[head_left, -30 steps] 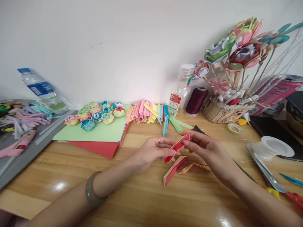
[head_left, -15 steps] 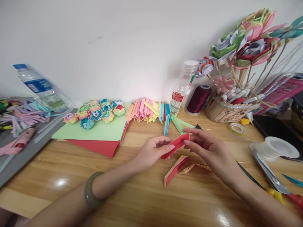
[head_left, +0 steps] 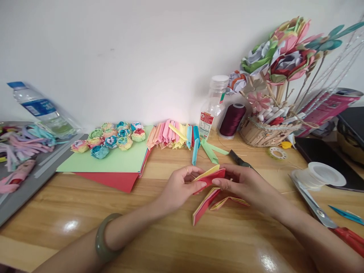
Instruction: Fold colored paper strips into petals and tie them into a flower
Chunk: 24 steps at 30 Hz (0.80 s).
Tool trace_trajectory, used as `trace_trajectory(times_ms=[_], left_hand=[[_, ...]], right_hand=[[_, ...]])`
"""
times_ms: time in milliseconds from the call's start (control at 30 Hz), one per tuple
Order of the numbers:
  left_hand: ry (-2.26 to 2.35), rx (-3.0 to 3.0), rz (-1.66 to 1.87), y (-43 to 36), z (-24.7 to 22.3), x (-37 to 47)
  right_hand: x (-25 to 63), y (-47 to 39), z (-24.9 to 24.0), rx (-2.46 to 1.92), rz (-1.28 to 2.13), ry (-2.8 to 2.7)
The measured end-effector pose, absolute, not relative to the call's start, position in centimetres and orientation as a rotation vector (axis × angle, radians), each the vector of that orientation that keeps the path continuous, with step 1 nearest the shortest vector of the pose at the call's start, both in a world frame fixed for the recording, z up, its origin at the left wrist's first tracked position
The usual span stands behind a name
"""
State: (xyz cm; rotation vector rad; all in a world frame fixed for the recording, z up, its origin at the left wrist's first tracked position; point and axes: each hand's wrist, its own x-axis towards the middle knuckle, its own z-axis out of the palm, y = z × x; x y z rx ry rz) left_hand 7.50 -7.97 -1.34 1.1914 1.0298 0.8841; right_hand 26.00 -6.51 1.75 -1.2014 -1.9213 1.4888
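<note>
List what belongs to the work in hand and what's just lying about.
Seemingly in use: red-and-yellow folded paper, held by left hand and right hand; red folded strip; yellow-edged strip.

Apparently lying about: blue-capped bottle; scissors; flower basket.

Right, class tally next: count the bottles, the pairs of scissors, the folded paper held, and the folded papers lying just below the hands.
Held folded paper: 1
Folded papers below: 2
Bottles: 2
Pairs of scissors: 1
Total: 6

Folded paper (head_left: pixel 211 177) in both grips (head_left: pixel 179 186) (head_left: pixel 247 181)
</note>
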Motion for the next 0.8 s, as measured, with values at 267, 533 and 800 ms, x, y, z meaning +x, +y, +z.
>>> trace_trajectory(times_ms=[267, 533, 800], left_hand=[[0.956, 0.994, 0.787, -7.8, -0.7, 7.5], [1.007, 0.981, 0.899, -7.5, -1.0, 7.3], [1.09, 0.889, 0.997, -7.3, -1.3, 6.9]], right_hand=[[25.8, -6.4, 0.7, -1.233, 1.536, -1.617], [25.8, -6.4, 0.5, -1.317, 1.561, -1.514], [26.2, -5.6, 1.0, -1.353, 1.378, -1.555]])
